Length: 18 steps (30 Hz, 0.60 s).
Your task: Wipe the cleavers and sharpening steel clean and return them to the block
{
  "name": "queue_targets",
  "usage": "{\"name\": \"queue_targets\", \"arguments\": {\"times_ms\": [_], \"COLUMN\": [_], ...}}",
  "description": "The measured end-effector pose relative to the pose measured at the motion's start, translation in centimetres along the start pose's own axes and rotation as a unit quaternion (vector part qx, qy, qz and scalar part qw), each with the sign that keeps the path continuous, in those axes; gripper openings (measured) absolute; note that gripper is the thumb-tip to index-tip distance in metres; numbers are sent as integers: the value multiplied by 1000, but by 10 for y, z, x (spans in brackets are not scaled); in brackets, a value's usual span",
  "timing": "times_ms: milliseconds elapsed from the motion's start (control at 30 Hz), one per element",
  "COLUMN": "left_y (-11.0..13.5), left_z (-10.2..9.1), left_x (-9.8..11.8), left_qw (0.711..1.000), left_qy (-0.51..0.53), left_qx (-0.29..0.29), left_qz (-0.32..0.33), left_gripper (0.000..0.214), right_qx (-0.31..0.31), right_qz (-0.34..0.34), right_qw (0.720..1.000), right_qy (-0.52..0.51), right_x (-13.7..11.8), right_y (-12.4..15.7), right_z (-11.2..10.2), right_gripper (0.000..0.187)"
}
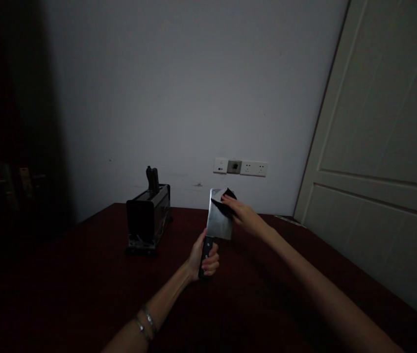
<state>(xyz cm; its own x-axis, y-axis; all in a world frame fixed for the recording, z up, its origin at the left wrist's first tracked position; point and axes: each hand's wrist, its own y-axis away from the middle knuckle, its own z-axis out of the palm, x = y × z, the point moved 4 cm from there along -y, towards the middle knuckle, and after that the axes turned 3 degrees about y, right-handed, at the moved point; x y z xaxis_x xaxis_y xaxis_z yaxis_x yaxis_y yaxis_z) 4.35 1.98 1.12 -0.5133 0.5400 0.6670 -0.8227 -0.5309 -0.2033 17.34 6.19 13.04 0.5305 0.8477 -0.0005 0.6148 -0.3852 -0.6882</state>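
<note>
A cleaver [218, 223] with a broad metal blade and a black riveted handle is held upright above the table. My left hand [203, 257] is wrapped round its handle. Against the upper part of the blade, my right hand [243, 215] presses a dark cloth [226, 200] that has a paler patch. The cloth covers the blade's upper right corner. To the left stands a knife block [147, 218] with dark ends, and black knife handles [152, 179] stick up from its top.
The dark reddish table [179, 304] reaches back to a pale wall. Wall sockets [240, 167] sit low on that wall, behind the cleaver. A white panelled door [377, 147] rises at the right. The left side is very dark, with a door handle [28, 181] showing faintly.
</note>
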Motion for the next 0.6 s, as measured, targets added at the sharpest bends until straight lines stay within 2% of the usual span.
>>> {"name": "queue_targets", "arguments": {"times_ms": [100,267,333,400,533,600], "left_y": [0,2,2,2,1,1], "left_z": [0,-12,-13,-11,0,2], "left_x": [0,6,7,7,1,0], "left_qw": [1000,1000,999,1000,1000,999], "left_qy": [-1,5,5,-3,-25,-28], "left_qx": [-5,2,9,8,-1,0], "left_qz": [-3,28,33,26,-11,-19], "left_gripper": [62,61,61,62,64,64], "right_qx": [9,-78,-94,-84,-7,22], "right_qz": [2,-65,-82,-80,-33,-13], "right_qw": [1000,995,992,993,999,1000], "right_qy": [7,-16,-23,-25,-8,5], "right_x": [4,-51,-64,-60,-20,-8], "right_y": [-6,30,37,31,-4,-15], "right_z": [-1,28,32,26,-1,-8], "right_gripper": [50,59,60,60,57,54]}}
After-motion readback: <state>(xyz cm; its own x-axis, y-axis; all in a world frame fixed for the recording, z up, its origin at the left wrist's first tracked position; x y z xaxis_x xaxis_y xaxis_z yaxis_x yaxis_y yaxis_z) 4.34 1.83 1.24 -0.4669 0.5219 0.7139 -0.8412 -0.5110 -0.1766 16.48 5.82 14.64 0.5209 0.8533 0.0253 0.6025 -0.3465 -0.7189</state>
